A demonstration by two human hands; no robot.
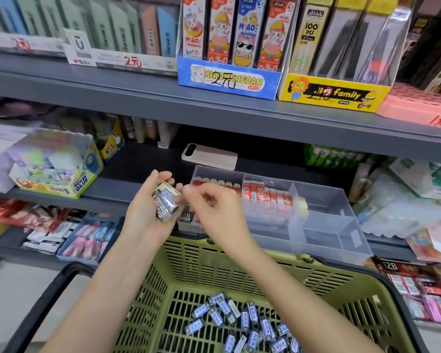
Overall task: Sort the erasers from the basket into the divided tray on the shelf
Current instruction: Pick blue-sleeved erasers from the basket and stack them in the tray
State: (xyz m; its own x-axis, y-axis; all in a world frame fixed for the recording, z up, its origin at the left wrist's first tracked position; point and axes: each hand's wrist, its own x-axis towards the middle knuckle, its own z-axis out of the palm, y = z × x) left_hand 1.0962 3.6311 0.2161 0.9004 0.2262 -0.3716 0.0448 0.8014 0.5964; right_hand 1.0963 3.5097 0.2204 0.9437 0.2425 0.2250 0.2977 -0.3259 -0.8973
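grey shop shelves fill the view, stocked with stationery boxes. on the middle shelf (143, 164), at its front edge, sits the clear divided tray (341, 225). its rear compartments hold rows of red-and-white erasers (265, 197), and its front left corner holds black erasers marked 2b (187, 216), partly hidden behind the hands. the right-hand compartments look bare apart from one pale eraser (301, 203) against a divider. behind the tray, further back on the same shelf, lies a pink phone (209, 156), and towards the shelf's left end stands a box marked power glue (59, 169).

the left hand (143, 212) is raised in front of the tray's left end, palm up, fingers curled round a small bunch of silver-wrapped erasers (164, 207) with a beige one on top. the right hand (214, 212) is just beside it, fingers bent and fingertips drawn together close to that bunch — it is blurred, so i cannot tell whether it pinches anything.

below both forearms hangs the green basket (316, 266), its rim just under the shelf's front edge, with a heap of loose blue-and-silver erasers (239, 319) on its floor.
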